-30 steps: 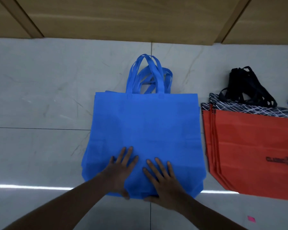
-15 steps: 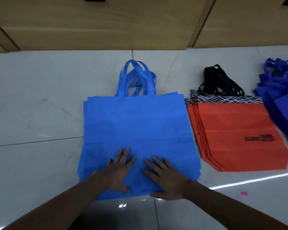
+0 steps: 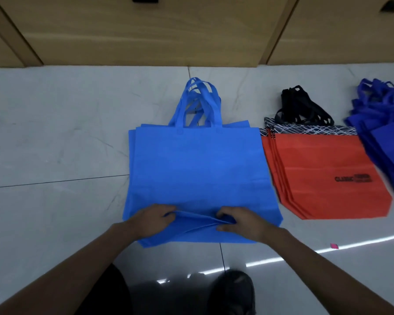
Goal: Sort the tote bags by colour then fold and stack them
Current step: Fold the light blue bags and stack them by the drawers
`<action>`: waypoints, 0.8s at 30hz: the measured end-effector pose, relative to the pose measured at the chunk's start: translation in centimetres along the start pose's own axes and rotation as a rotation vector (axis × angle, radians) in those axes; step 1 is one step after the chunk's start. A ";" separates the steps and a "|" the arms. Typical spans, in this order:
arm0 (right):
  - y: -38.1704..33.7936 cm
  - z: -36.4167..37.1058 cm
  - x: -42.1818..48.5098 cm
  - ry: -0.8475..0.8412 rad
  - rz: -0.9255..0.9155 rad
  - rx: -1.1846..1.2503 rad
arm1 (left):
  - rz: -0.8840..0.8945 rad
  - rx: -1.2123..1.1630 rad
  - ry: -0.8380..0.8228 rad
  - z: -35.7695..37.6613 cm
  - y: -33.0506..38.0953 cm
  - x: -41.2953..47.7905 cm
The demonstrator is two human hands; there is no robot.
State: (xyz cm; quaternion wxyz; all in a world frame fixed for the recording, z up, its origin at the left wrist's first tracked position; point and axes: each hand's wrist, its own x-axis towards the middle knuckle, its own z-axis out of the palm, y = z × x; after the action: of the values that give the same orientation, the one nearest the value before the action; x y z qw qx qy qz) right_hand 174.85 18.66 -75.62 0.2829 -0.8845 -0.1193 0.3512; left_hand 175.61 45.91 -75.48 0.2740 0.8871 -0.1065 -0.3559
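From the head view, the left hand [image 3: 149,221] and right hand [image 3: 240,221] each pinch a raised fold near the bottom edge of the flat light-blue fabric tote bag [image 3: 198,164], whose handles point away from them, while a stack of orange-red fabric totes [image 3: 323,169] lies beyond the right hand

light blue tote bags [image 3: 198,162]: matt cloth | floor [image 3: 55,133]: glossy marble-look tile | cabinet [image 3: 146,30]: wood
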 end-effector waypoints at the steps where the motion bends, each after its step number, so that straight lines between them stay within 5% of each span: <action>1: -0.1 -0.3 -0.5 -0.019 -0.003 0.053 | -0.009 -0.019 0.013 -0.3 0.0 -0.7; 6: 0.3 -2.6 -4.3 0.216 0.029 -0.097 | 0.072 -0.109 0.103 -2.4 -0.3 -4.2; 9: -0.4 -5.9 -6.4 0.370 0.017 0.017 | 0.168 -0.207 0.146 -4.9 -0.8 -6.0; 14: -1.3 -10.7 -6.8 0.380 0.028 0.233 | 0.072 -0.397 0.182 -7.1 -4.3 -6.5; 19: -0.2 -11.9 -4.9 0.313 0.089 0.480 | -0.131 -0.755 0.555 -5.8 -4.2 -3.8; 24: 3.5 -9.1 -2.7 0.373 0.205 0.784 | -0.178 -0.844 0.653 -5.8 -4.9 -1.4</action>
State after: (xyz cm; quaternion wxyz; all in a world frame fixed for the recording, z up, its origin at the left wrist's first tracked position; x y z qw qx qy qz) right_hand 179.16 10.95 -70.76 0.5772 -0.7660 0.1644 0.2305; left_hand 178.59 52.86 -73.96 0.5943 0.7700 0.2119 -0.0952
